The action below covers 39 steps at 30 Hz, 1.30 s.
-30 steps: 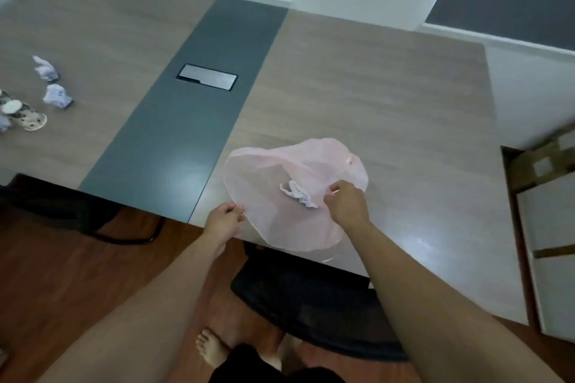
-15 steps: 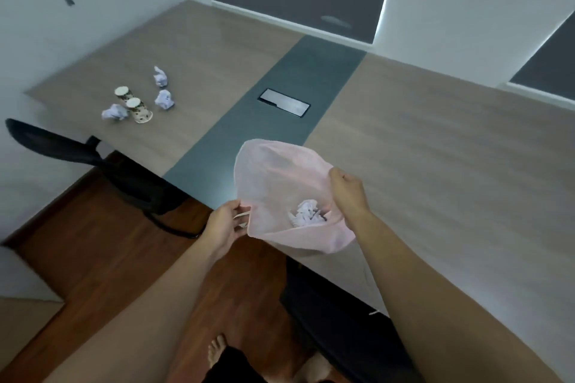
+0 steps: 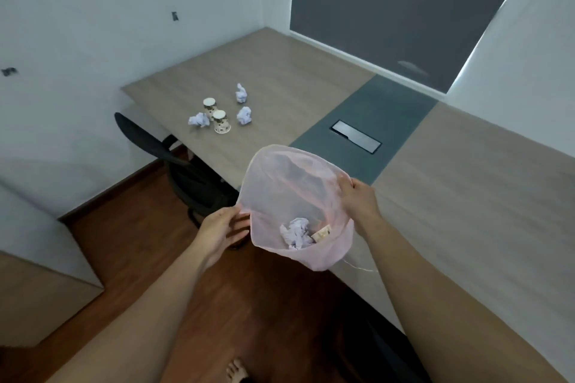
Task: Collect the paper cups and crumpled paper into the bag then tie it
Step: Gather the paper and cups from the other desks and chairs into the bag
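Observation:
I hold a thin pink bag (image 3: 280,183) open in front of me, off the table's near edge. My left hand (image 3: 222,227) grips its left rim and my right hand (image 3: 357,200) grips its right rim. Inside lie a crumpled paper (image 3: 295,232) and a paper cup (image 3: 322,232). Far left on the table (image 3: 451,196) stand two upside-down patterned paper cups (image 3: 209,106) (image 3: 221,121). Around them lie three crumpled papers (image 3: 199,120) (image 3: 244,115) (image 3: 241,93).
A black chair (image 3: 180,165) is tucked under the table below the cups. A dark grey strip with a metal cable hatch (image 3: 355,140) crosses the table. The wood floor (image 3: 149,242) lies below, a low cabinet (image 3: 40,274) at the left, my bare foot (image 3: 236,371) at the bottom.
My view has swung left, bringing the cups and papers nearer the middle. The bag has come off the table edge and now hangs open between my hands.

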Available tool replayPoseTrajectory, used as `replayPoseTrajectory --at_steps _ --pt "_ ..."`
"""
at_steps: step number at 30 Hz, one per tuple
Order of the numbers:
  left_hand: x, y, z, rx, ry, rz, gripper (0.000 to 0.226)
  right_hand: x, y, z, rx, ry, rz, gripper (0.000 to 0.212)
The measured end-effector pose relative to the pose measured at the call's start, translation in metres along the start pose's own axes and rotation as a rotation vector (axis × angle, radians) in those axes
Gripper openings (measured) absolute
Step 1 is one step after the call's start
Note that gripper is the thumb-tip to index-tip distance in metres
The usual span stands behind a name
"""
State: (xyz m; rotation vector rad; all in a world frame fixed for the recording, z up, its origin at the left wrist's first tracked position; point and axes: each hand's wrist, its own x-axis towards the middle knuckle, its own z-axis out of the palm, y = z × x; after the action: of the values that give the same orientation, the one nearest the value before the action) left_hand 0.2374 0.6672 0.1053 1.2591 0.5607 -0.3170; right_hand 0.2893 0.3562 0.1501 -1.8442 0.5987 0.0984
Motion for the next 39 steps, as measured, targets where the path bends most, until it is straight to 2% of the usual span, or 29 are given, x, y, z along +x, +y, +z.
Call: replayPoseTrajectory --at_steps 4,9,12,15,18,20,26,31,34,39 --pt "0.017 0.033 -0.054 -0.065 -0.024 0.017 0.017 0.003 -0.025 0.058 0.078 0.017 0.035 0.046" --pt "0.045 0.063 -0.094 -0.096 -0.008 -0.042 0.009 0.007 -0.051 0.116 0.293 0.052 0.118 0.022" --pt "0.073 0.081 -0.098 -0.273 0.049 -0.177 0.013 0.022 -0.061 0.135 0.338 0.113 0.129 0.025" --pt "0.100 0.106 -0.085 -0.360 0.124 -0.273 0.022 0.044 -0.076 0.146 0.283 0.150 0.116 0.039" --pt "0.126 0.131 -0.063 -0.327 0.127 -0.274 0.026 0.076 -0.093 0.156 0.260 0.147 0.057 0.059" --pt "0.149 0.144 -0.053 -0.304 0.109 -0.235 0.029 0.100 -0.105 0.162 0.259 0.114 0.033 0.062" --pt "0.204 0.174 -0.040 -0.270 0.116 -0.217 0.033 0.159 -0.148 0.174 0.291 0.009 0.057 0.035" --pt "0.248 0.201 -0.023 -0.138 0.086 -0.085 0.021 0.216 -0.187 0.183 0.371 -0.027 0.042 0.036" --pt "0.272 0.209 -0.018 -0.015 0.042 -0.030 0.024 0.240 -0.201 0.190 0.392 -0.023 0.062 0.035" --pt "0.336 0.224 -0.010 0.248 0.061 0.016 0.021 0.277 -0.227 0.200 0.396 -0.007 0.068 0.031"
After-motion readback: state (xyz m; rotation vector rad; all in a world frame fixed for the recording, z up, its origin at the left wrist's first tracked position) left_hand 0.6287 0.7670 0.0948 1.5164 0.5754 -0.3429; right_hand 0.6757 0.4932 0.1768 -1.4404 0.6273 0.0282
